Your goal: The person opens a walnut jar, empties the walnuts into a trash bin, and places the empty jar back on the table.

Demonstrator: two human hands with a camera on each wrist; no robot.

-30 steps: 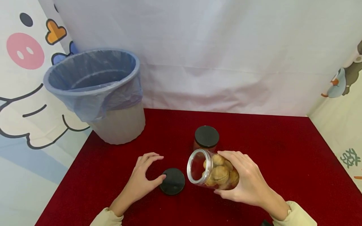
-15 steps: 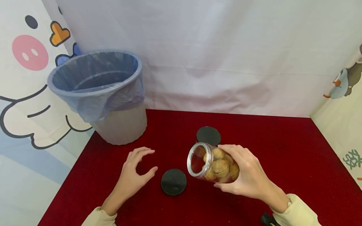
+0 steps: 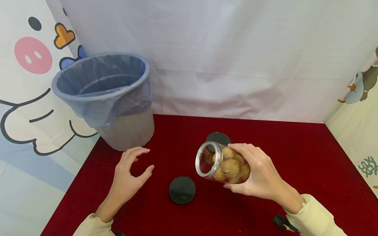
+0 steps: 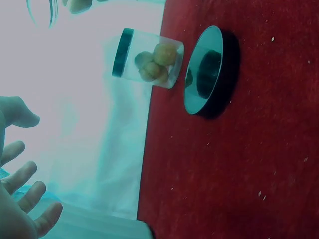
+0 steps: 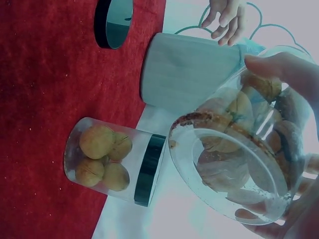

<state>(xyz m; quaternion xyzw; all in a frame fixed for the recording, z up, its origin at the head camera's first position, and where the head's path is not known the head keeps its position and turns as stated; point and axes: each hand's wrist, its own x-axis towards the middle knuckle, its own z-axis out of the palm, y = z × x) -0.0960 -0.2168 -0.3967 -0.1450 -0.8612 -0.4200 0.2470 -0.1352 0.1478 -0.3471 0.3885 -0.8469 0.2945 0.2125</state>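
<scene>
My right hand (image 3: 257,173) grips a clear open jar (image 3: 222,180) of round brown walnuts (image 3: 231,167), fingers over the top and thumb beneath. The jar is held tilted, its silvery mouth facing left. Seen in the right wrist view, the nuts sit behind the jar's clear base (image 5: 224,174). Left of the jar, my left hand (image 3: 127,175) hovers with fingers spread and holds nothing. A round black lid (image 3: 182,190) lies on the red tabletop between the hands. Behind the held jar stands a second jar (image 5: 107,162), upright with a black lid, containing several walnuts.
A bin (image 3: 130,127) with a blue rim and plastic liner stands at the back left of the red table (image 3: 283,144). White cloth hangs behind, and printed cloth flanks both sides. A small black object (image 3: 284,223) shows beside the right sleeve.
My left hand has drawn away from the lid to the left and slightly up. The right hand has raised the jar a little, covering more of the jar behind.
</scene>
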